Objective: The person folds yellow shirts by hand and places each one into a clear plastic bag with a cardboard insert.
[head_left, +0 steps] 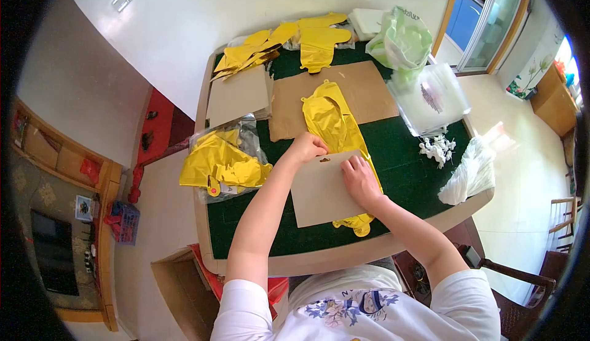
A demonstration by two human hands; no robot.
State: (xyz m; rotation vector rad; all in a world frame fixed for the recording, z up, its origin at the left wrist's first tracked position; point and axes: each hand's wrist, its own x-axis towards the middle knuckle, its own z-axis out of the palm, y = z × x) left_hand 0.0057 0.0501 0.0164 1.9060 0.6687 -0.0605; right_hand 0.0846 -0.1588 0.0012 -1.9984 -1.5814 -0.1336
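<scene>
A flat beige cardboard card (322, 196) with a small hanging slot near its top edge lies over a long yellow foil balloon (335, 122). The balloon is uninflated, and its ends stick out above and below the card. My left hand (309, 146) is closed in a pinch at the card's top edge, over the foil; what sits between its fingertips is hidden. With bent fingers pressed together, my right hand (361, 181) grips the card's upper right part, close to the foil's edge.
Beneath lies a large cardboard sheet (375, 95) on the green tabletop (246, 224). Around it are stacked cards (236, 98), bagged yellow foil (224, 159), more yellow foil pieces (316, 43), clear plastic bags (430, 98), white ties (437, 150), a crumpled white bag (470, 172) and a green-white bag (402, 39).
</scene>
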